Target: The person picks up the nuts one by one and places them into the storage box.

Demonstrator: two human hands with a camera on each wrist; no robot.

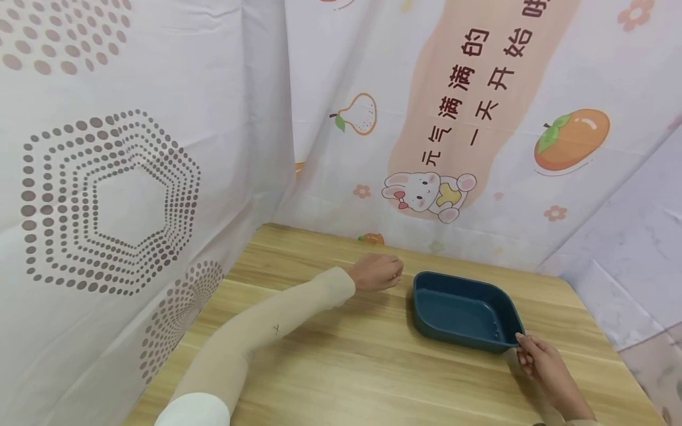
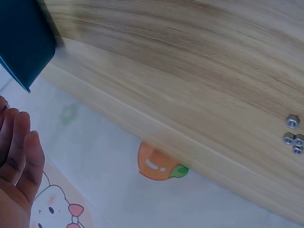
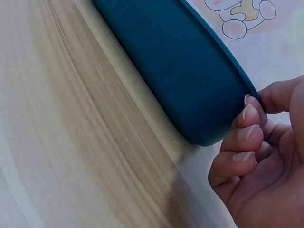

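A deep teal plastic box (image 1: 453,316) with rounded corners stands on the wooden table; a few small bits (image 1: 496,331) lie inside near its right end. My right hand (image 1: 540,358) pinches the box's rim at the near right corner, thumb on one side and curled fingers on the other, as the right wrist view also shows. My left hand (image 1: 377,272) hovers left of the box with its fingers curled. At its fingertips, by the edge of the left wrist view, a small shiny nut (image 2: 6,105) shows, mostly hidden.
Several metal hex nuts (image 2: 292,121) lie on the table (image 1: 341,367) at the right of the left wrist view. Printed cloth (image 1: 341,195) hangs behind the table's back edge, and more cloth (image 1: 224,118) hangs along the left side.
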